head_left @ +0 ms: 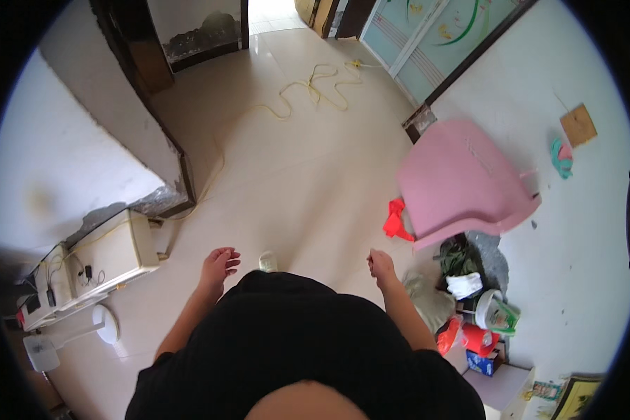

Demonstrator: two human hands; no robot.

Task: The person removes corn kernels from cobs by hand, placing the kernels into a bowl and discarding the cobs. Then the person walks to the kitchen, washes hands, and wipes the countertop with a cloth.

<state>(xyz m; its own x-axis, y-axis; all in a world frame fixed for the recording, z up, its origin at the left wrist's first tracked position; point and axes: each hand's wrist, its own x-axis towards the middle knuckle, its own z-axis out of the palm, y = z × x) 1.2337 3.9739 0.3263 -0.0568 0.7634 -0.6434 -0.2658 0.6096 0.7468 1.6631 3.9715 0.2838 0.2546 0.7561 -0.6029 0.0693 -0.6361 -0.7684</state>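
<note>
Yellow cord (313, 87) loops across the floor (259, 175); catching it could trip me. Apart, my left hand (221, 263) hangs loose, empty; my right hand (381, 267) curls, grip unclear, near the pink plastic object (462, 182).

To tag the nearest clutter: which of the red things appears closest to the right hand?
The crumpled red item beside the large pink object, just ahead of the right hand; the other red things sit near the blue box.
</note>
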